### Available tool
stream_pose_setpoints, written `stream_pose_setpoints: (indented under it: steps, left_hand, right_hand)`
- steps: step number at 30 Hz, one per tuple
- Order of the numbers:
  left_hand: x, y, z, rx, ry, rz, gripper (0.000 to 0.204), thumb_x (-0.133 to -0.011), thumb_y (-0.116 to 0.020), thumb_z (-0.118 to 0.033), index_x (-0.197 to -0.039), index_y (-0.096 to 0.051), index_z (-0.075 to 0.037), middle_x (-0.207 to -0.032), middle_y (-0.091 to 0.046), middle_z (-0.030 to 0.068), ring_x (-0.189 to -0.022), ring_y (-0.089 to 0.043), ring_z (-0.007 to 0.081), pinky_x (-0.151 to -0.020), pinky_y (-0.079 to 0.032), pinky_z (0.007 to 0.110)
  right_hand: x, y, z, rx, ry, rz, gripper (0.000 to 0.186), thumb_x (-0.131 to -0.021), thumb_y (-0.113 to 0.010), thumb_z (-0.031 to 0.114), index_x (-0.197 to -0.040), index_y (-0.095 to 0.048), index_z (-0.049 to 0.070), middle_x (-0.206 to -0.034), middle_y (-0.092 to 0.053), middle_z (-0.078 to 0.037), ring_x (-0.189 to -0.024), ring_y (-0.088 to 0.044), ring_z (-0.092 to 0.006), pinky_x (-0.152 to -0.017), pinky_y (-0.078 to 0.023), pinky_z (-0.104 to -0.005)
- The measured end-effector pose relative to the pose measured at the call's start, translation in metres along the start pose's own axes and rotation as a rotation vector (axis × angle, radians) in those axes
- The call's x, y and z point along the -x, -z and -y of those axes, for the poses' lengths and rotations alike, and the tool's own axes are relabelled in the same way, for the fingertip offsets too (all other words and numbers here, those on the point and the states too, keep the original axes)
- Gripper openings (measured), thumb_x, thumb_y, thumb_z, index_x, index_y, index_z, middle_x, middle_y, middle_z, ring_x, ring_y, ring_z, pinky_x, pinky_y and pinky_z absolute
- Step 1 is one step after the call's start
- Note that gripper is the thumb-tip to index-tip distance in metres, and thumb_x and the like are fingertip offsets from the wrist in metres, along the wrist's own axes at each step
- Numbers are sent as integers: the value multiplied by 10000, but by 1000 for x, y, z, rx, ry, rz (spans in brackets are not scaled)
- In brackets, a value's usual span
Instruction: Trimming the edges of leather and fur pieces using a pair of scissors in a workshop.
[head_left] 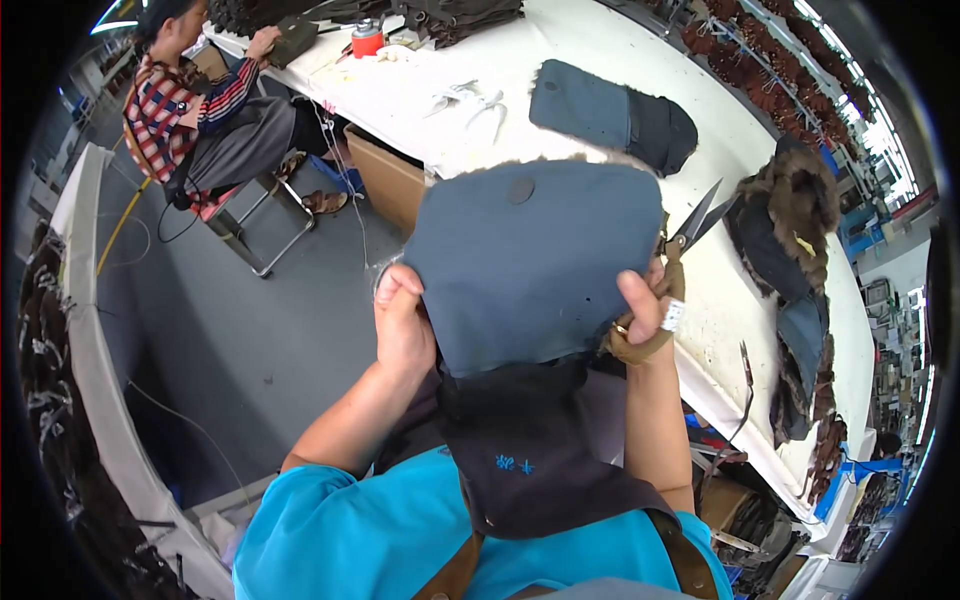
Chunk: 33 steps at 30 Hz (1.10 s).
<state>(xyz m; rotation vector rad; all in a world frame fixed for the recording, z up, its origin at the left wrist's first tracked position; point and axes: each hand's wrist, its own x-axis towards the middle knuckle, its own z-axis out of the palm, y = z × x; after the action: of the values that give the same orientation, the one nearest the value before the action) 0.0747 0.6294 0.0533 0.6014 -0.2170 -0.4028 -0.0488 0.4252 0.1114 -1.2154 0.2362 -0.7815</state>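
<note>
My left hand [400, 320] pinches the left edge of a slate-blue fabric piece [520, 270] with a round dark tab and fur along its top edge. My right hand [640, 305] grips the piece's right side and also holds dark-bladed scissors [692, 225] with brown-wrapped handles, their blades apart and pointing up past the fabric. Black cloth [510, 400] hangs below the piece, over a dark apron [560, 480]. A similar blue and black piece [580, 105] lies on the white table [760, 190] beyond, near some small white items [470, 110].
A co-worker [180, 130] sits at the far left of the table, above a grey floor [230, 370]. A cardboard box [385, 175] is under the table edge. Fur-lined pieces [790, 220] lie at right, a red can [366, 40] at the back. A pale padded rail [100, 350] runs along the left.
</note>
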Motion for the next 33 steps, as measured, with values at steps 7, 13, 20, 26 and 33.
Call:
stream_pose_setpoints:
  steps: [7, 13, 20, 26, 33]
  left_hand:
    - [34, 60, 11, -791, 186, 197, 216, -748, -450, 131, -733, -597, -26, -927, -536, 52, -861, -504, 119, -755, -391, 222]
    - [21, 68, -50, -1219, -274, 12, 363, -738, -630, -53, -1068, -482, -18, -1238, -433, 129, -1132, -441, 253, -924, -371, 337]
    - [-7, 14, -107, -1241, -53, 418, 635, -608, -824, -337, -1083, -568, -2, -1012, -609, 101, -937, -595, 242, -801, -467, 320]
    - [-8, 45, -86, -963, 328, 403, 249, -731, -741, -94, -928, -629, 9, -859, -635, 61, -765, -591, 120, -664, -457, 257]
    - [9, 68, -59, -476, 651, 64, 127, -785, -634, -35, -895, -638, 29, -838, -639, 82, -788, -574, 111, -703, -448, 240]
  right_hand:
    - [-38, -25, 22, 347, -174, 264, 389, -719, -711, 163, -1019, -532, -8, -883, -561, -36, -791, -514, -124, -712, -423, -254]
    - [-22, -59, -21, 467, -664, 569, 320, -689, -764, 194, -835, -526, 38, -724, -472, 30, -677, -418, -67, -600, -352, -214]
    - [-16, -98, -53, 374, -758, 752, 277, -735, -744, 171, -859, -536, 36, -766, -489, 30, -717, -436, -57, -636, -380, -208]
    - [-9, -103, -73, 414, -787, 818, 306, -742, -750, 233, -857, -553, 28, -761, -516, 25, -720, -461, -63, -637, -394, -210]
    - [-6, -84, -80, 432, -743, 503, 351, -689, -800, 189, -892, -581, 4, -742, -544, 11, -669, -494, -61, -629, -426, -211]
